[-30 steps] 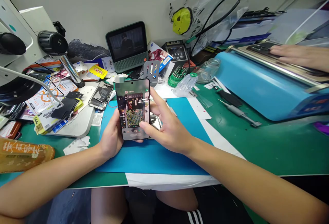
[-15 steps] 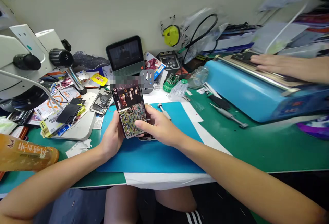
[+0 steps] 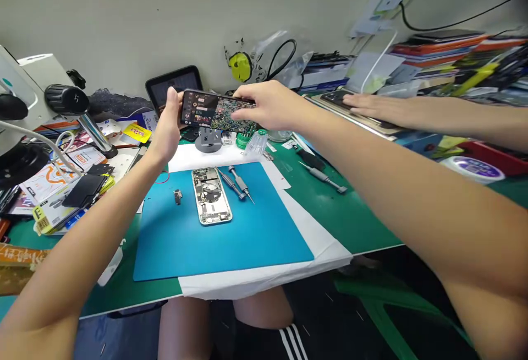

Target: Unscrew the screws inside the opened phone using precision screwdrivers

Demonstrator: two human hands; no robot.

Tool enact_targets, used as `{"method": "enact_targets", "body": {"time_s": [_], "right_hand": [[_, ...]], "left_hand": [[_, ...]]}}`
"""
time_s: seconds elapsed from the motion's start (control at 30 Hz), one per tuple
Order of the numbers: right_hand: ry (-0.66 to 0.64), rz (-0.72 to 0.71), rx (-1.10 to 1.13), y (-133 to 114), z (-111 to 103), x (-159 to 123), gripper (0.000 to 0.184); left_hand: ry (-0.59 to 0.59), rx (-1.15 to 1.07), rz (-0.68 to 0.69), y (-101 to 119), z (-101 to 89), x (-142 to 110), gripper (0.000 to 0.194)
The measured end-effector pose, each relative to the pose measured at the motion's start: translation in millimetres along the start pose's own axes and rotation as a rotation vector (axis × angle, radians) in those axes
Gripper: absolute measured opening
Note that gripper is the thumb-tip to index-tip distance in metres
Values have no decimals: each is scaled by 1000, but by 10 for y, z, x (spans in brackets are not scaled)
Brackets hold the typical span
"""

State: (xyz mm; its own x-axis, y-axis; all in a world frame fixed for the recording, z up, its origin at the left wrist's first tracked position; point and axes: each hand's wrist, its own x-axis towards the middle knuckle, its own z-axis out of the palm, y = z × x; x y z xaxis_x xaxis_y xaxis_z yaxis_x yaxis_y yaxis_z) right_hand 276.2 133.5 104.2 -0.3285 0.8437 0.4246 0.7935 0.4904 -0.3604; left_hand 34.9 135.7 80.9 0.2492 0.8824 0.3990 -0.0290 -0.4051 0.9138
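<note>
Sideways between my two hands is a smartphone [image 3: 206, 111], its lit screen showing rows of small pictures and a dense coloured pattern. My left hand [image 3: 167, 129] grips its left end with the thumb up. My right hand [image 3: 268, 105] grips the other end, the thumb over the screen. Below, an opened phone housing [image 3: 212, 197] lies on the blue mat [image 3: 247, 250] with its inner parts bare. Two screwdrivers [image 3: 239, 183] lie beside it on the right, and a small dark part [image 3: 177, 197] lies on its left.
A microscope [image 3: 66, 98] stands at left by piled boxes [image 3: 70, 200]. Behind are a tablet [image 3: 175, 82], a grey phone stand [image 3: 208, 141] and a green bit holder [image 3: 242, 140]. Another person's hand [image 3: 367, 102] rests on a machine at right. A further screwdriver [image 3: 324, 176] lies on the green table.
The smartphone has gone from upright to sideways and moved up, away from the mat, with both hands. This uncovers the opened phone housing and screwdrivers. The view has also shifted right.
</note>
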Motion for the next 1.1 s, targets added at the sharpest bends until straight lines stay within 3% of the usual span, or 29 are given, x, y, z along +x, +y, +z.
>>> {"method": "enact_targets", "body": {"time_s": [0.17, 0.43, 0.63, 0.8, 1.1], "right_hand": [[-37, -17, -133, 272, 280, 347, 21], [11, -72, -197, 442, 648, 305, 32], [4, -67, -160, 427, 760, 163, 32], [14, -48, -116, 376, 756, 129, 44], [-5, -95, -221, 345, 822, 113, 47]], "left_hand": [[66, 3, -109, -412, -4, 242, 67], [132, 53, -215, -805, -59, 200, 68], [115, 74, -240, -894, -80, 138, 71], [95, 91, -229, -910, -91, 68, 70], [77, 128, -210, -892, -132, 1, 64]]}}
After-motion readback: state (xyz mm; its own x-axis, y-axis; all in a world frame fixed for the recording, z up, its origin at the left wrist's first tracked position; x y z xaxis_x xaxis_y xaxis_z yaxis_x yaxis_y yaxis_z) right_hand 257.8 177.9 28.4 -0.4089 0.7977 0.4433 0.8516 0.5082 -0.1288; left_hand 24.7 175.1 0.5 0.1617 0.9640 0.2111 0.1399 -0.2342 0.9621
